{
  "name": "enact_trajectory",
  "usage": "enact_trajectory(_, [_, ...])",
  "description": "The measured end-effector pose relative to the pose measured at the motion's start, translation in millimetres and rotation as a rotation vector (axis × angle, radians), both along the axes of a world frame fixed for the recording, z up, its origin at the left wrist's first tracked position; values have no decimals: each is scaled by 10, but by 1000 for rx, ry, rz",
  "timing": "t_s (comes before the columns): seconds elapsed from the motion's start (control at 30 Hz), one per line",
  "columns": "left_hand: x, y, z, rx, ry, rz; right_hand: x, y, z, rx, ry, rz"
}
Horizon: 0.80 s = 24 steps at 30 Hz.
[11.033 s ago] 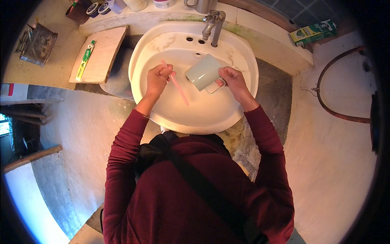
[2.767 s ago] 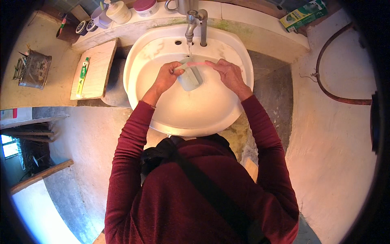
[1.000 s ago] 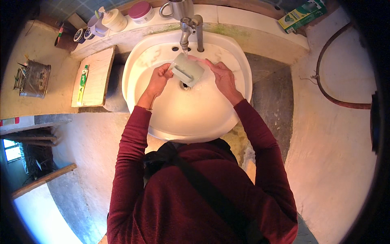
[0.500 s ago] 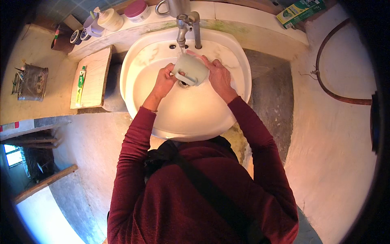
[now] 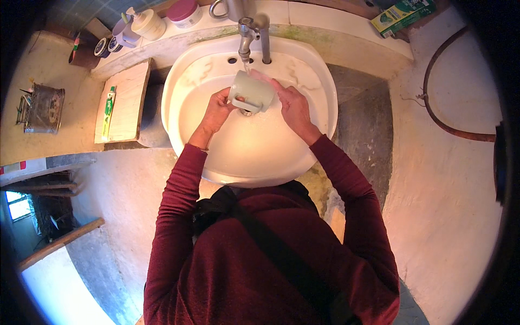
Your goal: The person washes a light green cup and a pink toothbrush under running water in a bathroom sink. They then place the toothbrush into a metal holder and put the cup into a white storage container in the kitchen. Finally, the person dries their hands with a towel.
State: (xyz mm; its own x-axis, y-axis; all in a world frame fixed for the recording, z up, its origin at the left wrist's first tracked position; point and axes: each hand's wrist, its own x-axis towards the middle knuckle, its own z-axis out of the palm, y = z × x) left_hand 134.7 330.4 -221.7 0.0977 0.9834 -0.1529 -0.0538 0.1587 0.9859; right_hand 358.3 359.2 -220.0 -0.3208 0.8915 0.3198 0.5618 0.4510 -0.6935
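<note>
A pale green mug (image 5: 252, 91) is tilted over the white sink basin (image 5: 238, 157), below the metal tap (image 5: 246, 35). Its handle faces me. My left hand (image 5: 218, 111) grips the mug by its left side, near the handle. At the mug's far right side is my right hand (image 5: 295, 108), its fingers bent and reaching toward the rim. Something pinkish (image 5: 261, 76) shows at those fingertips; its kind is unclear. Water runs from the spout beside the mug. The mug partly covers the drain (image 5: 247, 112), and its inside is hidden.
On the ledge behind the sink stand a pump bottle (image 5: 148, 24), a jar with a maroon lid (image 5: 183, 13) and a metal jug (image 5: 238, 7). A green and yellow box (image 5: 402, 18) lies at the far right. Left, a toothpaste tube (image 5: 109, 114) rests on a board (image 5: 127, 108).
The mug has turned slightly and stays under the tap. My right hand has shifted a little down and right, away from the mug's side. My left hand keeps its hold.
</note>
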Motion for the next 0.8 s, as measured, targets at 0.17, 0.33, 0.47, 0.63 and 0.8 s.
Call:
enact_trajectory(0.17, [97,-54,107,-34,-154,-129,-180,-14,-8,-134,398,11])
enact_trajectory(0.33, [78,-21,288,-319,-370,-72,-168,-69,10,-59,87,140])
enact_trajectory(0.47, [197,-81,231,-263,-237,16,-137,-77,18,6,-169,68])
enact_trajectory(0.63, [295,-179,54,-247,-174,80,-171,-371,67,191,-273,65])
enact_trajectory(0.8, [325,-260,37,-175,10,87,10,-210,306,-86,-396,-32])
